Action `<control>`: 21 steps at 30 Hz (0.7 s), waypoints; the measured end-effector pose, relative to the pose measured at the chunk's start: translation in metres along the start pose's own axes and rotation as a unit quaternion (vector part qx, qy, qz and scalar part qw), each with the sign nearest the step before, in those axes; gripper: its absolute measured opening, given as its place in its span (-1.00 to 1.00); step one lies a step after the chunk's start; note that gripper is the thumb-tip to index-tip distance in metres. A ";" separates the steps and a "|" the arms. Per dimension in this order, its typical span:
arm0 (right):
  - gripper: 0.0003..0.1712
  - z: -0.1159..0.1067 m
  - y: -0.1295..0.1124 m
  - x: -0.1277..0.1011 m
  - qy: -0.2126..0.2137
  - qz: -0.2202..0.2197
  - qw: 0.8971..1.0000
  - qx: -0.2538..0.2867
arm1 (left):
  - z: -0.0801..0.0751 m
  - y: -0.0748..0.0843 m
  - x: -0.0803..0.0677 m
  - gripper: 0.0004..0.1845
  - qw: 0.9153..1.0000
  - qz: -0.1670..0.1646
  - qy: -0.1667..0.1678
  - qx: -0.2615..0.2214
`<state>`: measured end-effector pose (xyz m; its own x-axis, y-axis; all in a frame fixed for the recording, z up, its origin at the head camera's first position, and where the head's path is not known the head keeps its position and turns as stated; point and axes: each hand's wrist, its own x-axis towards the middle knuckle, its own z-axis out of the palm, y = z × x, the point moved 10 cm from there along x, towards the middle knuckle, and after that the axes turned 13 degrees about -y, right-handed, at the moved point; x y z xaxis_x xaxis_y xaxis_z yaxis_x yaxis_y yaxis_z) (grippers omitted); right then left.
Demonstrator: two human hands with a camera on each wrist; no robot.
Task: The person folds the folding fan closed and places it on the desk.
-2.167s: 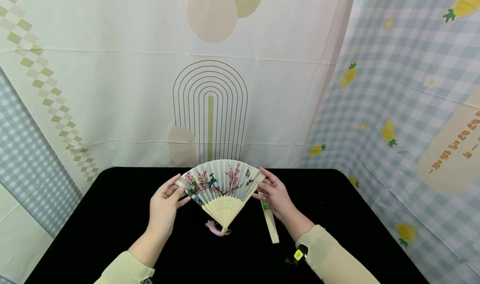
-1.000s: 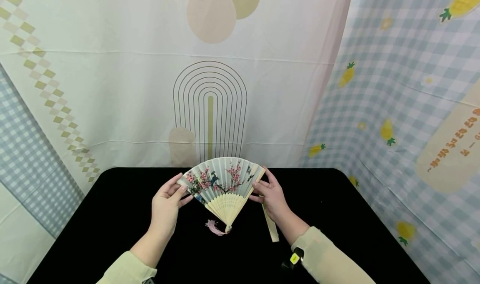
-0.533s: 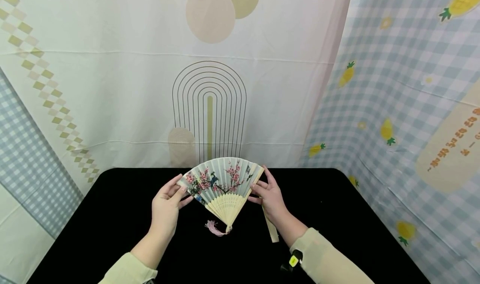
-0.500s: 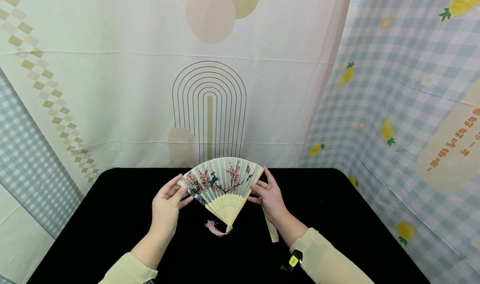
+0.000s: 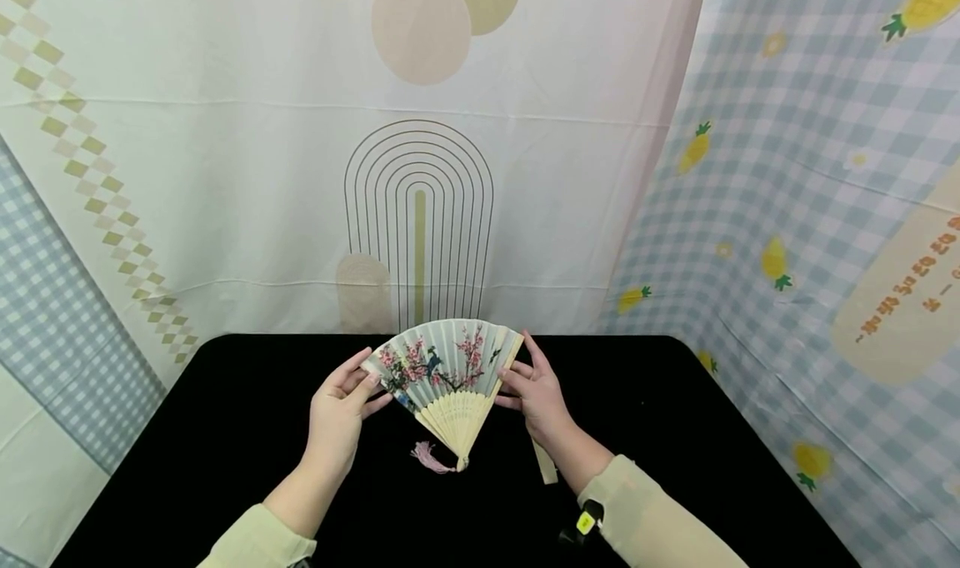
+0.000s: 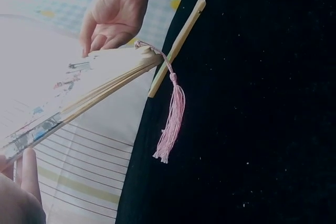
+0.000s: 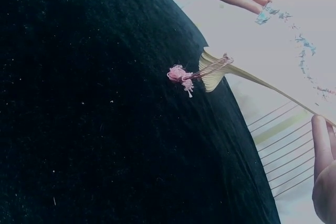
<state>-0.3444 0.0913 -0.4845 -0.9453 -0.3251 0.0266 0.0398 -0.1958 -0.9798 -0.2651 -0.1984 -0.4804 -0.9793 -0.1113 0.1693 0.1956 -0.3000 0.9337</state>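
Observation:
A folding fan point(image 5: 450, 356) is spread out between both hands, with pink blossom branches and a blue bird on its pale leaf and light wooden ribs below. My left hand point(image 5: 335, 418) pinches its left edge between thumb and fingers. On the other side, my right hand point(image 5: 546, 403) holds the right outer rib. A pink tassel point(image 6: 171, 119) hangs from the pivot end, which points toward me. Partly hidden by my right hand and wrist is a narrow pale wooden thing point(image 5: 545, 464), like a folded fan, on the table.
The black table point(image 5: 247, 401) has rounded far corners. A white curtain point(image 5: 262, 176) with printed arches hangs right behind it. A blue checked cloth with pineapples point(image 5: 750, 218) hangs along the right side, and another checked cloth point(image 5: 52, 301) on the left.
Both hands have drawn slightly closer together, narrowing the fan's spread a little. The fan's pivot end has shifted to the right, and my right hand has moved slightly left. Both grips stay.

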 end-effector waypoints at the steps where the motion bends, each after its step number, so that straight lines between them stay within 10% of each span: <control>1: 0.02 0.000 0.000 0.000 -0.001 0.001 1.000 -0.001 | 0.001 0.000 0.000 -0.57 1.000 0.000 -0.002 0.001; 21: 0.02 0.005 0.002 -0.001 -0.027 0.017 0.999 -0.024 | 0.010 -0.003 0.003 -0.55 0.999 -0.016 -0.025 0.027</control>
<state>-0.3416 0.0871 -0.4856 -0.9246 -0.3809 0.0031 0.0545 -0.1403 -0.9886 -0.2689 -0.1880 -0.4794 -0.9866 -0.0549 0.1537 0.1626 -0.2500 0.9545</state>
